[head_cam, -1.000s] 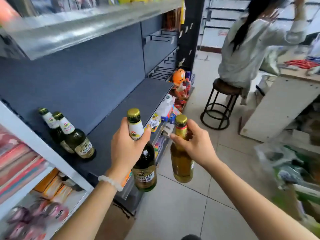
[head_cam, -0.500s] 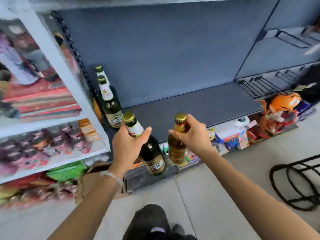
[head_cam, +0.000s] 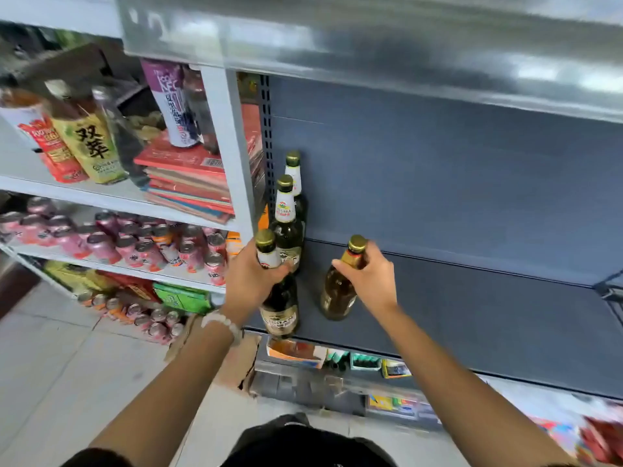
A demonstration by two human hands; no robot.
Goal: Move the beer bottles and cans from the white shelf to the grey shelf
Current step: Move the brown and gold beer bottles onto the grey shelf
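My left hand (head_cam: 251,281) grips the neck of a dark green beer bottle (head_cam: 281,310) with a gold cap, its base at the front left of the grey shelf (head_cam: 472,308). My right hand (head_cam: 365,276) holds the neck of an amber beer bottle (head_cam: 337,296) that stands on the shelf a little to the right. Two more dark green bottles (head_cam: 286,219) stand behind, in the grey shelf's back left corner. The white shelf (head_cam: 111,197) is to the left, with several pink cans (head_cam: 141,244) on a lower level.
Tall bottles (head_cam: 87,139) and a stack of red books (head_cam: 192,180) fill the white shelf's upper level. More cans (head_cam: 148,318) sit on the floor. An overhanging shelf (head_cam: 371,45) hangs close above. Small goods (head_cam: 367,362) line the level below the grey shelf.
The view swung left and closer to the grey shelf. Both hands carried their bottles forward and down onto it; the bottles now rest near the two standing bottles.
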